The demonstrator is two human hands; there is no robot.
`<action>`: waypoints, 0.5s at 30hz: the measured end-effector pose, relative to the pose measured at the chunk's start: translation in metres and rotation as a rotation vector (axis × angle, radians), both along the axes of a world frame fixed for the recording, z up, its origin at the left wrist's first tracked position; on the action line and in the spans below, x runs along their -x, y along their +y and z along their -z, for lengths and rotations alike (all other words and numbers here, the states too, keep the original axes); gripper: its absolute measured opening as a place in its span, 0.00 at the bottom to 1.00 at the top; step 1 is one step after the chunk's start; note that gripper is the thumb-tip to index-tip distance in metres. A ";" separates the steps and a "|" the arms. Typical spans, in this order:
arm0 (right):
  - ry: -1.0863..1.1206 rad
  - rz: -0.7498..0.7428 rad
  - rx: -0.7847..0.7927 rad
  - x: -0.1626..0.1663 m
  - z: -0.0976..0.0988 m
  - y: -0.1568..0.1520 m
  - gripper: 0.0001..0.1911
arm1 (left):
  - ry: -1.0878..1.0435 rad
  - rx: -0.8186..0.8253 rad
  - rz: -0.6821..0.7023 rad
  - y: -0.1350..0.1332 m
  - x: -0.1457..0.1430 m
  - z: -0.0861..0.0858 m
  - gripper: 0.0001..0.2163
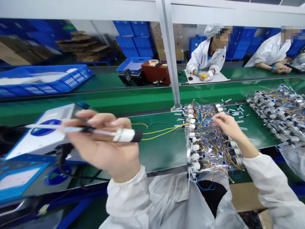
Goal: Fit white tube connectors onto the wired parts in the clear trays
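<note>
My left hand, raised at the left, is closed around a slim part with a white cylinder, a black end cap and a thin pale stem. I cannot tell exactly what kind of part it is. Yellow wires stretch from its black end toward a bundle of similar parts. Over that bundle, my right hand has thumb and fingers pinched together at thin wires. Beneath it, rows of white-and-black wired parts lie in clear plastic with tangled coloured wires.
A white-and-blue machine stands left on the green bench. More wired parts are piled at the right. A metal post rises ahead. Beyond the divider are a blue crate, a red box and two co-workers.
</note>
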State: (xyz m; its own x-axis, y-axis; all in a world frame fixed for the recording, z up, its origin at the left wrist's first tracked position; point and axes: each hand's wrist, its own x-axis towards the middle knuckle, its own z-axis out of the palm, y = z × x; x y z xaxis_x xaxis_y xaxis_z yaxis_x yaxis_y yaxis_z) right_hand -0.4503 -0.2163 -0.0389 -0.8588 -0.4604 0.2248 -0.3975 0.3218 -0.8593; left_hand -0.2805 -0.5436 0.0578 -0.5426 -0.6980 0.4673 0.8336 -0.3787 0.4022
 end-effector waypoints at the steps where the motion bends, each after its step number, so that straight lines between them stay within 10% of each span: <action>1: -0.077 0.003 0.135 0.002 -0.008 0.014 0.04 | -0.050 -0.005 -0.013 -0.004 0.005 0.011 0.04; 6: -0.307 0.114 0.564 0.014 -0.035 0.085 0.09 | -0.424 0.077 0.011 0.007 0.044 0.096 0.13; 15: -0.178 0.272 0.504 0.018 -0.033 0.130 0.08 | -0.735 0.489 0.134 0.050 0.080 0.193 0.13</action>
State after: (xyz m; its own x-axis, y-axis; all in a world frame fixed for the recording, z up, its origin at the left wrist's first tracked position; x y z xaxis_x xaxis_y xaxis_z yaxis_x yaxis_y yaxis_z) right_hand -0.4688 -0.0863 -0.0059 -0.9752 -0.0927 0.2008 -0.1944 -0.0731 -0.9782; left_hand -0.3607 -0.4941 -0.1354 -0.8853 -0.4208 0.1979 0.2623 -0.1003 0.9598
